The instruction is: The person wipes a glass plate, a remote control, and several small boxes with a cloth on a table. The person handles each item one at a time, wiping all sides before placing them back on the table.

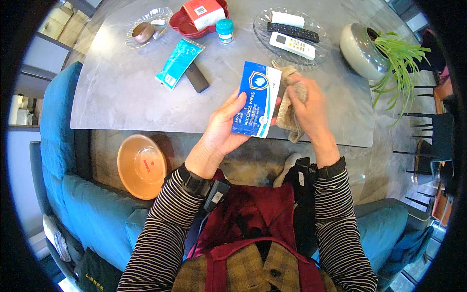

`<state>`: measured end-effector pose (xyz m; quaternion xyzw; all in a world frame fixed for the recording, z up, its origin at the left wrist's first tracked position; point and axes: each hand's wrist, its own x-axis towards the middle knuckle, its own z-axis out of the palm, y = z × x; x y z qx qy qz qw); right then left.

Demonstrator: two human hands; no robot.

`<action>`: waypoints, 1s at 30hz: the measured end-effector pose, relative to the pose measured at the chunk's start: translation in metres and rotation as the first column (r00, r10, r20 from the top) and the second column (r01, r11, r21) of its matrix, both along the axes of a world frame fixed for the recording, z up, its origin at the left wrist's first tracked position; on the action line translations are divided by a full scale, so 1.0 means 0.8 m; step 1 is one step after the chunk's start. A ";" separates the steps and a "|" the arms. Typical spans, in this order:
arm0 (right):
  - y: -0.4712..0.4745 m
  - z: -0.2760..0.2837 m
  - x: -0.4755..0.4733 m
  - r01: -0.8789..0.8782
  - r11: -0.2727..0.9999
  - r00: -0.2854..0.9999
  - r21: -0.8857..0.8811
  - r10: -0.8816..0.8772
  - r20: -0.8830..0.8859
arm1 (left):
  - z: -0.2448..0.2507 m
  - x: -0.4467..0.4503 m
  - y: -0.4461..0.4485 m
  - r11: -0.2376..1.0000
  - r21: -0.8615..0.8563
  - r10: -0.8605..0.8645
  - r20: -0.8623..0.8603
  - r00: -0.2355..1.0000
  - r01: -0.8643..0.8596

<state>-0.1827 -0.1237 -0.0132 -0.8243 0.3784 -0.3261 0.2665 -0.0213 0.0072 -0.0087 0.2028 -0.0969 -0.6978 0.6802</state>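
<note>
My left hand (226,126) grips a blue and white packet of alcohol wipes (255,100) by its lower left part, thumb on the front face. Just right of the packet, my right hand (310,106) holds a crumpled tan cloth (292,113), bunched between thumb and fingers. Both hands are above the near edge of the grey marbled table (120,98). To their left on the table lie a light-blue packet (180,62) and a dark flat box-like object (197,77), which the packet partly overlaps.
Farther back are a glass dish with a small bowl (143,32), a red tray (182,27) with a red-white pack, a teal-lidded jar (224,32), and a glass plate (262,43) with two remotes and a white roll. A potted plant (365,51) stands right. An orange basin (142,168) sits below, near the blue sofa (95,204).
</note>
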 end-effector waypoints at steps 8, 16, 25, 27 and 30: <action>0.040 0.025 0.028 -0.098 0.980 0.954 -0.175 0.143 0.263 | -0.019 0.009 -0.014 0.975 0.154 0.168 -0.019 0.986 -0.163; 0.077 0.009 0.044 -0.484 0.842 0.859 -0.240 0.509 0.057 | -0.033 0.024 -0.003 0.992 0.054 0.126 -0.259 0.958 -0.116; 0.034 0.002 0.018 -0.340 0.911 0.939 -0.233 0.316 -0.136 | -0.007 0.042 -0.007 0.955 -0.065 0.258 -0.288 0.922 -0.288; 0.024 0.002 0.017 -0.177 0.944 0.984 -0.278 0.159 -0.084 | -0.006 0.040 -0.006 0.968 -0.076 0.207 -0.290 0.934 -0.238; 0.017 0.001 0.022 -0.026 0.935 0.999 -0.354 0.010 -0.045 | -0.011 0.032 -0.011 0.973 0.032 0.229 -0.054 0.972 -0.228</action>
